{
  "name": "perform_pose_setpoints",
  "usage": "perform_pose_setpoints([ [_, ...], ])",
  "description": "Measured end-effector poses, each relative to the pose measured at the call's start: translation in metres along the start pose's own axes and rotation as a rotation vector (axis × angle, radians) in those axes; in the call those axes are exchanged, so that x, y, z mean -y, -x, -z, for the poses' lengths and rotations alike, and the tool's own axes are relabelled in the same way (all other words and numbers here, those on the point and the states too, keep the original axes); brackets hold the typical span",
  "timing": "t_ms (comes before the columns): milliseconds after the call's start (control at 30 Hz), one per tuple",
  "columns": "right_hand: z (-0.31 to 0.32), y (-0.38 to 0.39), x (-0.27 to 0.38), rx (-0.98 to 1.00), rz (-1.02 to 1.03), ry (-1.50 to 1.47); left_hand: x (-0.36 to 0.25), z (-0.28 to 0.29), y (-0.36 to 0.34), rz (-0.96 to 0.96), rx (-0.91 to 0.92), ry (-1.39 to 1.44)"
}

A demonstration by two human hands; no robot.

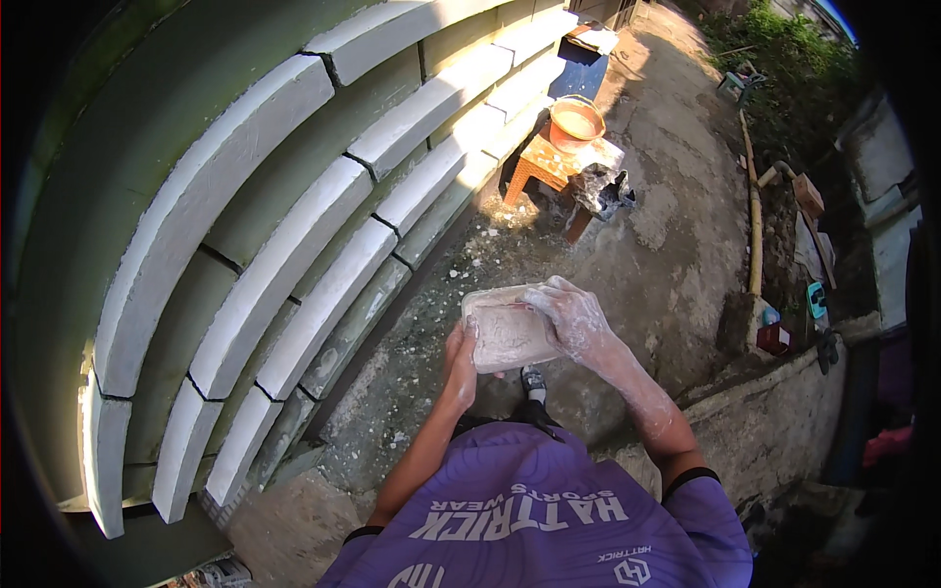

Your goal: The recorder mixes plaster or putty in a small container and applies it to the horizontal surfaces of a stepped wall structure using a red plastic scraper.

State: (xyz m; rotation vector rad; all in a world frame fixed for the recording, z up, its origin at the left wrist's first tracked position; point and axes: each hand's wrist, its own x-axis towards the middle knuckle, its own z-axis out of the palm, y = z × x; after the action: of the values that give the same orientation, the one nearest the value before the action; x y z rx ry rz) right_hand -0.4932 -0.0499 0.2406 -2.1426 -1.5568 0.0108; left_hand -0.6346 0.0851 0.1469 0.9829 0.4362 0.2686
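My left hand grips the left side of a shallow rectangular tub, its thumb over the rim and some fingers underneath. Whitish, plaster-like paste coats the inside of the tub. Over the tub's far right corner, my right hand is closed, with its fingers curled down into the tub. White paste is smeared over that hand and forearm. A thin reddish edge shows by its fingertips, but what they hold is hidden. The tub is held in front of my body, above the ground.
On the left runs a wall with rows of pale raised slabs split by dark joints. Ahead, an orange bucket and a crumpled dark plastic bag sit on a brown stool. A low concrete wall and bamboo pole line the right.
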Motion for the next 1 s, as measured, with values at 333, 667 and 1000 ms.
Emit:
perform_pose_setpoints([
  [333,0.005,0.021,-0.010,0.255,0.056,-0.118,0.012,-0.018,-0.008,0.051,-0.143,0.115],
  [667,0.019,0.014,-0.015,-0.088,-0.073,0.051,0.039,-0.024,-0.004,-0.141,-0.231,0.204],
  [1000,0.010,0.019,-0.010,0.061,0.092,0.066,0.038,-0.014,-0.001,-0.119,-0.175,0.304],
])
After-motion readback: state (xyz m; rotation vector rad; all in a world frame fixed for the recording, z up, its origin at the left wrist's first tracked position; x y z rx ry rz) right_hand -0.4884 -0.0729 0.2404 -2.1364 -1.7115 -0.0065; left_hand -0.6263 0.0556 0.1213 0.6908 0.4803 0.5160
